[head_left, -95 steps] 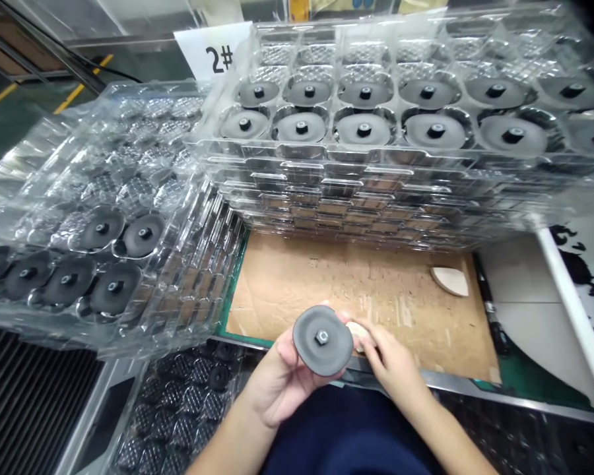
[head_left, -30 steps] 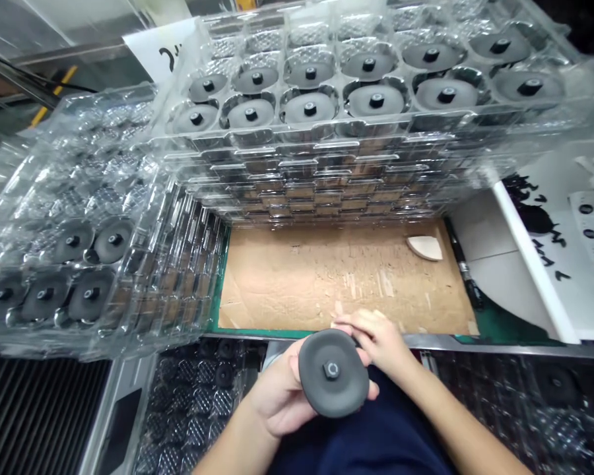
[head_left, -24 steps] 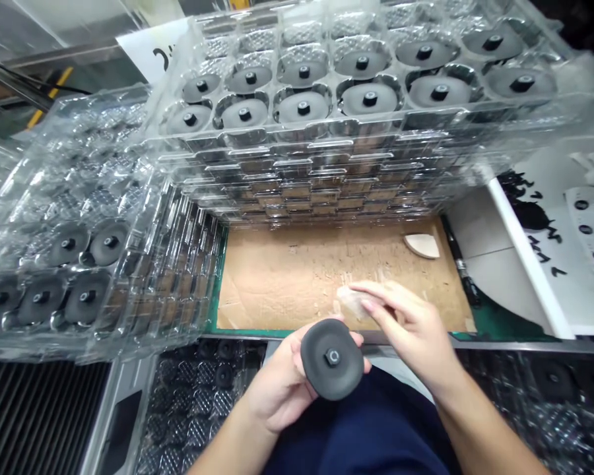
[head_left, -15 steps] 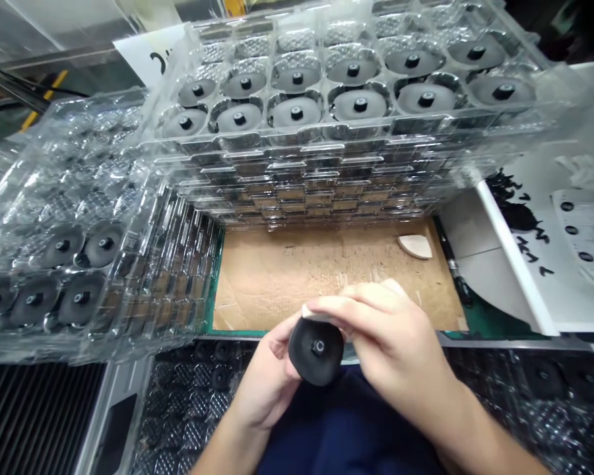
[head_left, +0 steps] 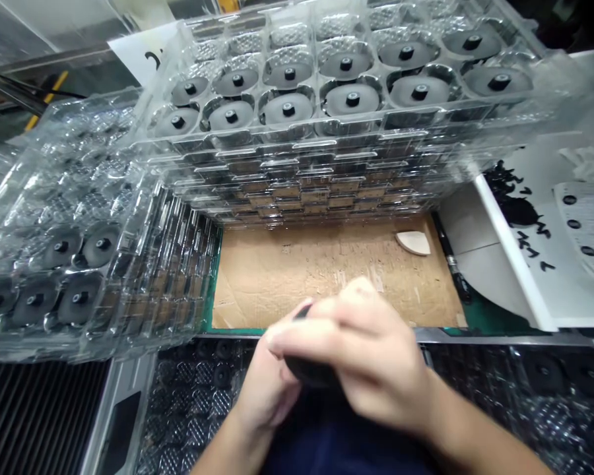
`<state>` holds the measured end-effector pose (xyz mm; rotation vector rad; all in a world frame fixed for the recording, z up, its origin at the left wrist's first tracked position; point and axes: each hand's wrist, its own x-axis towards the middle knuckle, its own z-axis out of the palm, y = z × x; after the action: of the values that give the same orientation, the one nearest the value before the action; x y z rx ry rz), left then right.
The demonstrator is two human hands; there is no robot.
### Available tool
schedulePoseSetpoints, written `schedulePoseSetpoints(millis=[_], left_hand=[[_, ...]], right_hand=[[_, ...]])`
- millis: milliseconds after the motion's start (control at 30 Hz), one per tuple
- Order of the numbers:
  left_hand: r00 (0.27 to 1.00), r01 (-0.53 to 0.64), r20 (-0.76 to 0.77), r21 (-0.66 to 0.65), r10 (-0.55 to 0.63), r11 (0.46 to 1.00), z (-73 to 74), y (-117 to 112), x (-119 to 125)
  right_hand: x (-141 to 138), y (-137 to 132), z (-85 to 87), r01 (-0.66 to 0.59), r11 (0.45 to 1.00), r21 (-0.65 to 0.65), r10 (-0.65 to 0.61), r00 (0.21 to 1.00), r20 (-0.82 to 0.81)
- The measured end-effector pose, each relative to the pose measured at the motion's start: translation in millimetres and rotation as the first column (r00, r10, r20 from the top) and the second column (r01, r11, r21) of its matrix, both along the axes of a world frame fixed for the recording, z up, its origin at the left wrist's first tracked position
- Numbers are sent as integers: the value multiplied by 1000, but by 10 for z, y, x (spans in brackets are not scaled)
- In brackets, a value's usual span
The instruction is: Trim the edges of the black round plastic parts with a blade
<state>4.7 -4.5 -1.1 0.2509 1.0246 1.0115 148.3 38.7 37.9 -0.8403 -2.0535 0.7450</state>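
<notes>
My left hand (head_left: 262,382) is wrapped around a round black rubber-like part (head_left: 309,371), holding it low in front of my body. My right hand (head_left: 371,349), smeared by motion, is closed over the top of the same part, its fingers curled across the face. The pale pad seen under those fingers a moment earlier is hidden behind them now. A similar pale wedge-shaped pad (head_left: 414,243) lies on the cardboard sheet (head_left: 297,270) beyond my hands.
Stacked clear plastic trays (head_left: 307,142) with grey-black round parts stand behind the cardboard; another stack (head_left: 94,264) is at left. A black-handled tool (head_left: 455,270) lies right of the cardboard. Black scraps (head_left: 517,208) lie on a white surface (head_left: 544,277). More filled trays (head_left: 188,409) sit below.
My right hand has moved left and down across the black part, covering its face and central stub. The pale pad under its fingers has gone out of sight. My left hand keeps its grip.
</notes>
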Motion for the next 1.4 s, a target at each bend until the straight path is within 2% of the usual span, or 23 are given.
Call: schedulePoseSetpoints(millis=[67,133,233,300,333,367,433,500,567,633,700,733,800,833,900,967,1000,1100,1133,1167,1233,1333,1400], left_hand=[[999,-43,12,50,42,998,-20,-10,-19],[996,-77,41,84,74,993,-28,-16,-51],[993,-94,77,80,88,992,-22,-8,-92],[992,-98,88,71,92,993,-17,9,-101],[992,-99,89,69,92,993,-15,18,-100],[992,-96,86,68,90,993,-13,27,-93],[994,-80,79,69,75,994,-10,41,-70],[995,-62,76,70,57,996,-6,48,-36],[994,-52,96,71,45,996,-3,50,-7],[991,-50,126,67,42,996,-6,46,3],[990,-44,133,53,37,998,-22,38,-13],[992,-47,120,42,42,998,-34,33,-27],[995,-68,78,14,66,998,-59,22,-50],[995,-73,63,3,73,997,-68,20,-51],[995,-70,67,-6,71,998,-71,24,-35],[992,-55,112,6,54,998,-56,41,-13],[990,-51,135,18,48,999,-48,52,-11],[980,-32,200,54,21,998,-61,80,-60],[976,-31,217,60,17,998,-80,85,-86],[971,-34,237,60,19,998,-103,87,-110],[957,-63,285,58,44,996,-147,89,-136],[923,-80,384,96,37,992,-166,87,-116],[898,-68,440,133,3,989,-150,81,-89]], right_hand=[[77,81,-230,219,967,-128,-206,973,104],[143,91,-533,354,910,-216,-300,922,246],[172,-73,-978,325,898,-298,-233,923,305],[169,-219,-1159,288,896,-337,-192,938,290],[170,-272,-1191,284,891,-355,-188,941,281],[176,-300,-1175,291,882,-370,-197,942,271],[193,-285,-1006,334,858,-391,-251,936,248],[186,-212,-695,397,831,-389,-346,917,198],[128,-142,-350,417,842,-342,-416,906,81],[33,-109,-88,329,918,-221,-349,935,-59],[-50,-106,36,180,975,-130,-194,976,-102],[-77,-107,52,98,987,-129,-109,991,-82],[-109,-100,33,-24,981,-191,24,1000,-3],[-123,-92,14,-44,975,-216,54,998,42],[-164,-78,-13,47,985,-169,-33,996,80],[-203,-85,-14,150,985,-80,-147,988,43],[-206,-98,-7,148,987,-64,-148,989,9],[-90,-163,-12,-11,992,-127,11,1000,-7],[-13,-183,-43,-24,988,-152,27,1000,13],[74,-197,-99,8,986,-169,-2,999,36],[245,-205,-296,195,953,-233,-179,980,88],[412,-184,-756,523,780,-343,-499,851,164],[445,-178,-1069,600,712,-364,-566,798,208]])
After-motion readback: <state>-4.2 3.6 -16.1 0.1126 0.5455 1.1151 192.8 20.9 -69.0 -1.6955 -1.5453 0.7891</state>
